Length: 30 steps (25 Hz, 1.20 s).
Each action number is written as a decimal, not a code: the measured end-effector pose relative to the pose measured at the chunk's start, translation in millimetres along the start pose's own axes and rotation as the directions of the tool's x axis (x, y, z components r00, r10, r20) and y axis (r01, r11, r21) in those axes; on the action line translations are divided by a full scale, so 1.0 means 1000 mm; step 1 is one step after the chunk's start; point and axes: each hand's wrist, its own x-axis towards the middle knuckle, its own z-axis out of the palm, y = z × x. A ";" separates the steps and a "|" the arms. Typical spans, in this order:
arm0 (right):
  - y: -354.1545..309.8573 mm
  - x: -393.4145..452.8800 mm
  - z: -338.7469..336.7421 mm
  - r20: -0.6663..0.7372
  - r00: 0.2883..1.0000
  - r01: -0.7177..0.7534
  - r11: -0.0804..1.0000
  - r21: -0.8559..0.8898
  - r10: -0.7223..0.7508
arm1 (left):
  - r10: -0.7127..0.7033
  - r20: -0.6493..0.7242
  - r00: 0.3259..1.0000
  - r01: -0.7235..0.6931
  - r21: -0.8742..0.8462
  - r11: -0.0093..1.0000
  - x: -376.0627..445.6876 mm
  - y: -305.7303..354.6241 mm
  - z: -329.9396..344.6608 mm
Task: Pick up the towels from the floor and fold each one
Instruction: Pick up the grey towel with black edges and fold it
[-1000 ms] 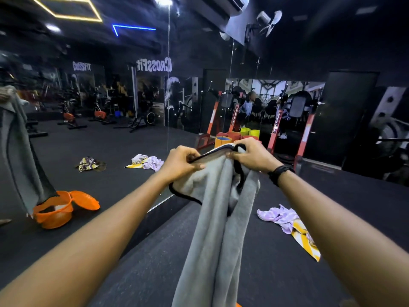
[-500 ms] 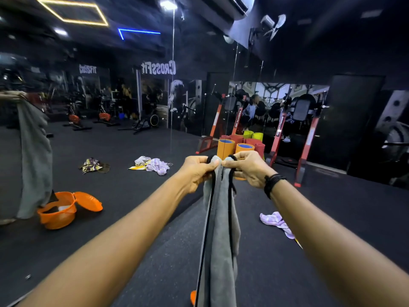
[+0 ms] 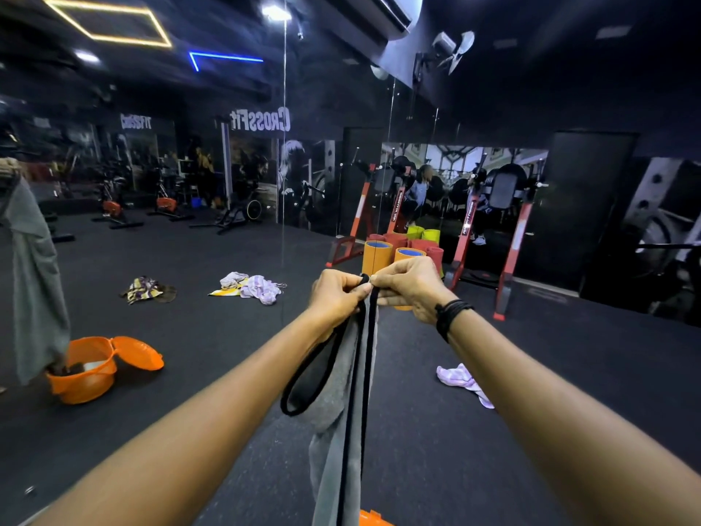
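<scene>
Your grey towel (image 3: 341,430) with black trim hangs lengthwise from both hands, held out at arm's length; the left hand (image 3: 335,299) and right hand (image 3: 409,286) pinch its top corners together. Loosen either pinch and the edges slip apart, or it drops beside the lilac towel (image 3: 461,379) on the floor (image 3: 569,373).

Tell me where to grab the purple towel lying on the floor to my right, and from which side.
Take the purple towel from above, pinching the raised bunch at its near-left end. It lies crumpled on the dark floor with folds standing up there, while its far end trails thin and flat. Both hands are busy pinching the gray towel, so free the right hand first.
</scene>
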 end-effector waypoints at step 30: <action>0.030 0.008 -0.016 0.560 0.793 0.510 0.765 -0.394 -0.240 | 0.056 -0.020 0.998 -0.059 -0.234 0.970 0.022 0.061 -0.044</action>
